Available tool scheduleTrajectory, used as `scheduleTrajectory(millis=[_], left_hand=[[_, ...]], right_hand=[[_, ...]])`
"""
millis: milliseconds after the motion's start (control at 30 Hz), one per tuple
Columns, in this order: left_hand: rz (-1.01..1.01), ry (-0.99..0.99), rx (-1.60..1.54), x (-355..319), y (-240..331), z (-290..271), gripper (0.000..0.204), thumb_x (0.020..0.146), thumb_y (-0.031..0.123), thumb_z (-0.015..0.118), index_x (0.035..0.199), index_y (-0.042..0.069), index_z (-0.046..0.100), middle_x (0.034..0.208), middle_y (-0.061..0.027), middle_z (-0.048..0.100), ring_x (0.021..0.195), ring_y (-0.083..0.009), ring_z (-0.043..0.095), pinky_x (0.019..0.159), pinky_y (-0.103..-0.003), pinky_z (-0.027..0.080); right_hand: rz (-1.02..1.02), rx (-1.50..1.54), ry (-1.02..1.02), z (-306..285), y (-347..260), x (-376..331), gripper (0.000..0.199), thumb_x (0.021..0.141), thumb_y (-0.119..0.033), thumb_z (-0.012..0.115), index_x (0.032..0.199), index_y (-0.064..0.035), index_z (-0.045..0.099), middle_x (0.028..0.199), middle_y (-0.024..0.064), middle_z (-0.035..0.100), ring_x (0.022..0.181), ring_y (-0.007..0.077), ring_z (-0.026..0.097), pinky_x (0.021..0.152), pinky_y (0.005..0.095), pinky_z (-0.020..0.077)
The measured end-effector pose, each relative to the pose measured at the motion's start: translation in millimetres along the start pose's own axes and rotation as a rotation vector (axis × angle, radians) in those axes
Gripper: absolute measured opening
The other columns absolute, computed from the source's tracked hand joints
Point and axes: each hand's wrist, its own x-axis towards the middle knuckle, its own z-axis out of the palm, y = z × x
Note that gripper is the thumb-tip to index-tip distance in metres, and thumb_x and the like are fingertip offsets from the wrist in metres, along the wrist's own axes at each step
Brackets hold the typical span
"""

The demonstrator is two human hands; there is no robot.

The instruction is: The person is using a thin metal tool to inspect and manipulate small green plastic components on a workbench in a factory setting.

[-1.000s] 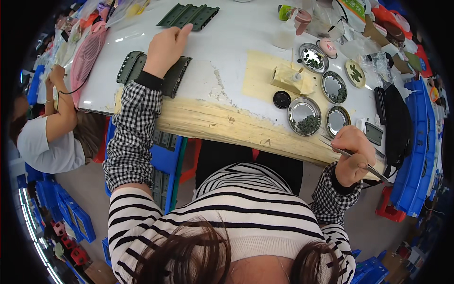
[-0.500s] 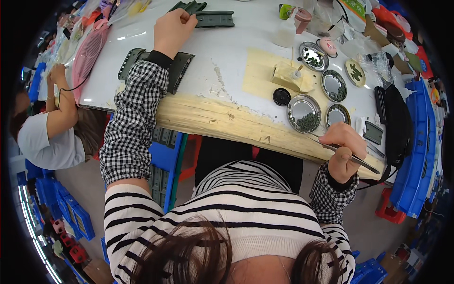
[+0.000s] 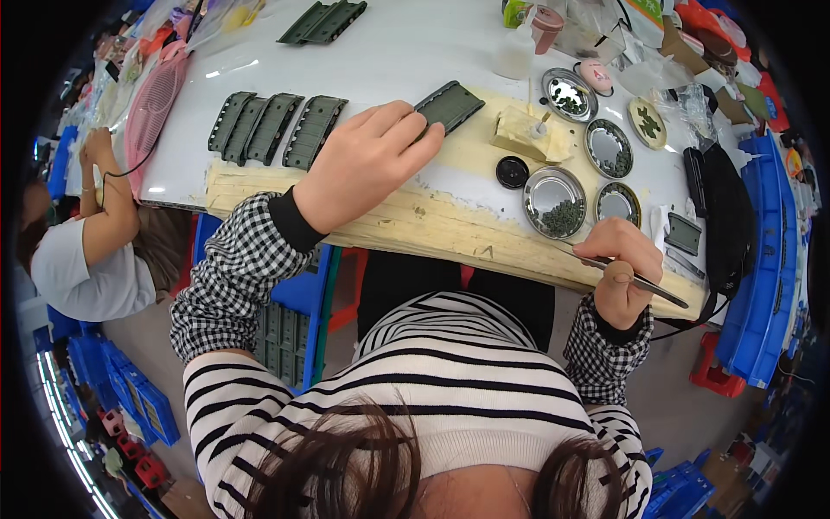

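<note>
My left hand (image 3: 367, 164) grips the near end of a dark green ribbed plastic panel (image 3: 451, 105), holding it tilted over the table left of a cream-coloured block (image 3: 529, 134). Tweezers (image 3: 661, 292) lie in my closed right hand (image 3: 624, 268), their tips pointing left at the table's front edge. Close to those tips stands a round metal dish (image 3: 554, 183) with tiny dark green pieces (image 3: 560, 218). More similar panels (image 3: 316, 130) lie side by side left of my left hand, and others (image 3: 322, 22) rest farther back.
Further round dishes (image 3: 609, 151) holding small green parts cluster at the right, beside a black round cap (image 3: 512, 172). A black bag (image 3: 728, 216) lies at the right edge. A pink mesh item (image 3: 157, 108) is at the left, near another person (image 3: 99, 233).
My left hand has come back from the far panels toward me and to the right, bringing one panel with it. The right hand with the tweezers has barely moved.
</note>
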Motion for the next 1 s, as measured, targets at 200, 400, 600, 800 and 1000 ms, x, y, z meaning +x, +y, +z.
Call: scheduleTrajectory(millis=[200, 400, 600, 800, 1000], left_hand=[[-0.256, -0.139, -0.344, 4, 2, -9, 0.039, 0.080, 0.014, 0.068, 0.116, 0.003, 0.058, 0.104, -0.0131, 0.062, 0.088, -0.0296, 0.063, 0.073, -0.036, 0.053], [-0.523, -0.280, -0.304, 36, 3, 7, 0.060, 0.082, 0.020, 0.072, 0.132, 0.003, 0.044, 0.092, -0.0167, 0.064, 0.080, -0.0324, 0.063, 0.071, -0.038, 0.052], [-0.559, 0.112, -0.767, 10, -15, 12, 0.075, 0.077, 0.020, 0.077, 0.137, -0.006, 0.040, 0.095, -0.0128, 0.065, 0.083, -0.0226, 0.062, 0.075, -0.033, 0.052], [-1.167, 0.238, -1.912, -17, 32, -33, 0.041, 0.090, 0.010, 0.063, 0.124, -0.003, 0.047, 0.130, -0.0149, 0.051, 0.101, -0.0212, 0.063, 0.088, -0.034, 0.056], [-1.349, 0.328, -2.239, -10, 75, -17, 0.038, 0.099, 0.018, 0.053, 0.131, -0.002, 0.045, 0.123, -0.0186, 0.059, 0.107, -0.0234, 0.063, 0.092, -0.036, 0.054]], right_hand=[[0.009, 0.009, 0.022, 0, -1, -3, 0.052, 0.094, -0.042, 0.054, 0.073, 0.0042, 0.065, 0.061, 0.0112, 0.059, 0.054, 0.0222, 0.056, 0.050, 0.0306, 0.0399], [0.013, 0.013, 0.001, 0, -1, -6, 0.051, 0.095, -0.041, 0.052, 0.077, 0.0048, 0.066, 0.065, 0.0114, 0.061, 0.057, 0.0213, 0.057, 0.052, 0.0305, 0.0402], [0.280, -0.002, 0.150, 0, 1, -6, 0.019, 0.089, -0.009, 0.063, 0.099, 0.0058, 0.068, 0.081, 0.0114, 0.065, 0.075, 0.0167, 0.061, 0.066, 0.0263, 0.0457], [0.392, 0.019, 0.078, 9, 17, -18, 0.015, 0.089, -0.004, 0.064, 0.102, 0.0025, 0.068, 0.088, 0.0099, 0.068, 0.078, 0.0154, 0.062, 0.070, 0.0254, 0.0469], [0.328, -0.167, -0.003, 21, 20, -11, 0.011, 0.087, -0.010, 0.066, 0.091, -0.0008, 0.068, 0.083, 0.0100, 0.067, 0.074, 0.0235, 0.059, 0.067, 0.0311, 0.0456]])
